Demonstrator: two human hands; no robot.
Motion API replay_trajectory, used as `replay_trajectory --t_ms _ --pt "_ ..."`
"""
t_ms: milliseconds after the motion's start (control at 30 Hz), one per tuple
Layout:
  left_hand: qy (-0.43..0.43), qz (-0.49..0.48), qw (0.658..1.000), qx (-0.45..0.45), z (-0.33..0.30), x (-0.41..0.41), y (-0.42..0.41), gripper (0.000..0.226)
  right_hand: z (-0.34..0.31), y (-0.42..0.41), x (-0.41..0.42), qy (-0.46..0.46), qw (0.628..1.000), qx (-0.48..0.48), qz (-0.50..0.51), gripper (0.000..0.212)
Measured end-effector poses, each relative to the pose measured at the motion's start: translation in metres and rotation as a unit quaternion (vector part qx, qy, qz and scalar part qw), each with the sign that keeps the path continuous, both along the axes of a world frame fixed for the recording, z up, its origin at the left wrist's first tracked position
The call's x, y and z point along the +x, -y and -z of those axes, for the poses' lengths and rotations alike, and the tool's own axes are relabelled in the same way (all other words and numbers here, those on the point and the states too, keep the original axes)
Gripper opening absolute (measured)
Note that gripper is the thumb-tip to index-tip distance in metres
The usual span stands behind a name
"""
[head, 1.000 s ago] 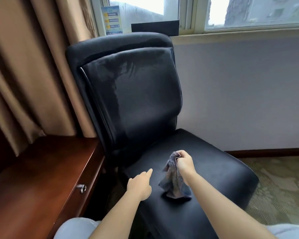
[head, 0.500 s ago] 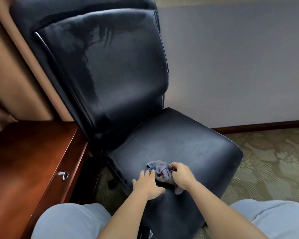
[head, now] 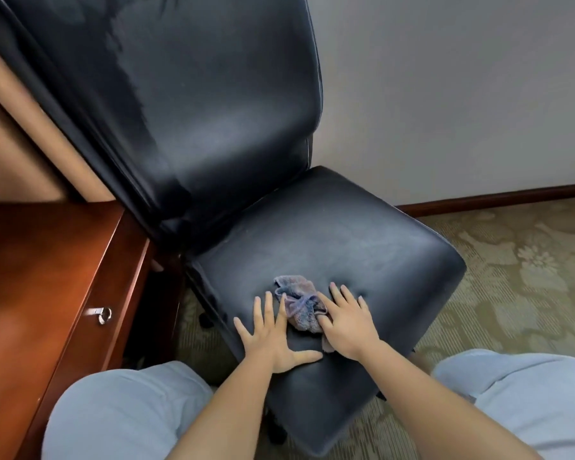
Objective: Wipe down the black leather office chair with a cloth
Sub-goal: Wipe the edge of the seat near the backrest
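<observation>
The black leather office chair [head: 329, 234] fills the middle of the view, its tall backrest leaning to the upper left. A crumpled grey-blue cloth [head: 297, 302] lies on the front part of the seat. My left hand [head: 273, 336] lies flat on the seat with fingers spread, its fingertips touching the cloth's left edge. My right hand [head: 346, 322] rests flat with straight fingers on the cloth's right side, covering part of it.
A reddish wooden desk [head: 37, 277] with a metal drawer pull [head: 104, 315] stands close on the left of the chair. A grey wall [head: 445, 94] is behind, patterned carpet [head: 518, 277] to the right. My knees in light blue trousers [head: 120, 413] frame the bottom.
The cloth was lifted in my right fist, then set down on the seat. Both hands have since flattened out beside and on it. The view tilted downward.
</observation>
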State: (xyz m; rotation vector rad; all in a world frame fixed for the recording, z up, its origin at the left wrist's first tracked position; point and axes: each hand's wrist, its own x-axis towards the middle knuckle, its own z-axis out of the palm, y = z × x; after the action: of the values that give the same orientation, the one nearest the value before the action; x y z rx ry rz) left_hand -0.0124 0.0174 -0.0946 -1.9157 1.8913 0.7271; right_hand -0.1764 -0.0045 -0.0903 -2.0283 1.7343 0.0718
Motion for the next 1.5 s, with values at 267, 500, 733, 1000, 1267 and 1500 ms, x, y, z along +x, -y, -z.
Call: replay_trajectory --t_ms 267,500,733,1000,1267,1500 --pt "0.046 0.125 0.989 -0.071 -0.006 0.071 0.034 0.129 0.004 -0.018 0.054 -0.011 0.999 -0.032 0.026 0.066" --pt "-0.004 0.099 0.995 -0.027 -0.024 0.084 0.036 0.129 -0.007 0.001 0.075 0.051 0.983 -0.165 0.064 0.026" --pt "-0.034 0.125 0.991 -0.044 -0.015 0.035 0.028 0.118 -0.009 0.001 0.053 0.166 0.969 -0.133 0.124 0.039" --pt "-0.077 0.145 0.983 -0.085 -0.017 0.013 0.019 0.107 -0.003 -0.011 0.038 0.146 0.983 -0.111 0.033 0.050" --pt "-0.097 0.122 0.982 -0.102 -0.012 0.002 -0.010 0.095 -0.005 -0.034 0.026 0.156 0.977 -0.126 0.068 0.037" --pt "-0.083 0.070 0.986 -0.124 0.006 0.008 -0.023 0.117 0.005 -0.060 0.011 0.161 0.964 -0.178 0.117 0.038"
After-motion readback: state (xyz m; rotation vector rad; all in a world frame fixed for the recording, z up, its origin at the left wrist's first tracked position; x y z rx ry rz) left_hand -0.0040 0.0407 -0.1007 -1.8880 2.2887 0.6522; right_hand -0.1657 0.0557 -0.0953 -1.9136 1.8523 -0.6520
